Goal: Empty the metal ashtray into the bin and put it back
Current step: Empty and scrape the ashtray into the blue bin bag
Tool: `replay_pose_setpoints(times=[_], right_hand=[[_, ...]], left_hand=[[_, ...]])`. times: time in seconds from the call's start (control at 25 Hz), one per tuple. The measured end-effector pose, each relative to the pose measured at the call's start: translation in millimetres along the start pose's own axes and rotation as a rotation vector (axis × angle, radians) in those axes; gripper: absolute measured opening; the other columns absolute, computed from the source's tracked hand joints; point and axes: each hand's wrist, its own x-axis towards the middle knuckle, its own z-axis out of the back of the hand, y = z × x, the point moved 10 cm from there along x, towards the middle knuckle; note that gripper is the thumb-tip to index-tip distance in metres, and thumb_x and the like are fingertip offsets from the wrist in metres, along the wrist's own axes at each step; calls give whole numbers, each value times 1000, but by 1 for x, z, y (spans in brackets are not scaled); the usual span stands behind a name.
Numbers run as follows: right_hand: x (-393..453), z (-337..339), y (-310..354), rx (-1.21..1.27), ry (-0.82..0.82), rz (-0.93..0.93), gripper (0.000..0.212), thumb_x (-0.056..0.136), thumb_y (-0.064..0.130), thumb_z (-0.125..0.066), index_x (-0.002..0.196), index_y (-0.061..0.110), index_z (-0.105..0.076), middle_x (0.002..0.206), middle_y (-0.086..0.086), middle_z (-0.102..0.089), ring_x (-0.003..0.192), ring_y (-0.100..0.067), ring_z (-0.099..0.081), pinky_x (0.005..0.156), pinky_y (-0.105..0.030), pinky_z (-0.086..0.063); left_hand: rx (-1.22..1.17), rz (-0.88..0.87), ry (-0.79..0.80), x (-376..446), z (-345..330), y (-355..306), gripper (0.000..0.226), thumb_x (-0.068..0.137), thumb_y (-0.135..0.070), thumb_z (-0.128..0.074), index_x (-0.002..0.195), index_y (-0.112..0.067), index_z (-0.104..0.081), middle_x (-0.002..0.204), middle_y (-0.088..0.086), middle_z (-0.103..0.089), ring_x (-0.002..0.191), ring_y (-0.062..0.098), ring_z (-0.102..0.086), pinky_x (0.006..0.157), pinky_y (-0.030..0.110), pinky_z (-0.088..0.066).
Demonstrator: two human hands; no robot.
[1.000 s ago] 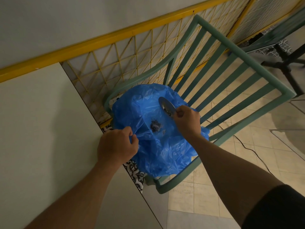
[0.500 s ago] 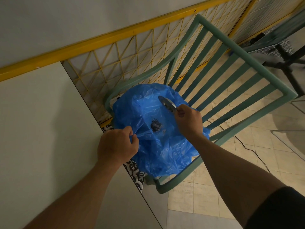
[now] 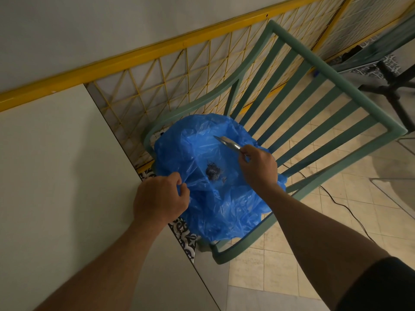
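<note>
A blue plastic bin bag (image 3: 215,198) lies open on the seat of a green chair (image 3: 314,122). A dark clump of ash (image 3: 213,172) sits inside the bag. My right hand (image 3: 258,167) pinches the rim of the small metal ashtray (image 3: 226,142) and holds it over the bag's far side, seen almost edge-on. My left hand (image 3: 160,198) grips the near left edge of the bag and holds it open.
A pale table top (image 3: 56,187) fills the left. A yellow metal railing (image 3: 179,70) runs behind the chair. A black cable (image 3: 341,205) trails over the tiled floor (image 3: 325,225) at the right. A dark stand (image 3: 395,90) is at the far right.
The ashtray has turned in my right hand from showing its face to nearly edge-on. My left hand has kept its grip on the bag.
</note>
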Motion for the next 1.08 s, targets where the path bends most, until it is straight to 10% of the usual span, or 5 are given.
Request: replay_pose_setpoints(times=[1.08], right_hand=[[1,-3,-6,-114,17,-16,11,91,22,-61,84,19,-69,67,6,-57,54,-20,-53,51,-30,-46]], left_hand=[[-8,6,9,0,-2,2,33,86,-45,-40,86,-22,-63,59,-2,-61,52,15,-55,49,26,-43]])
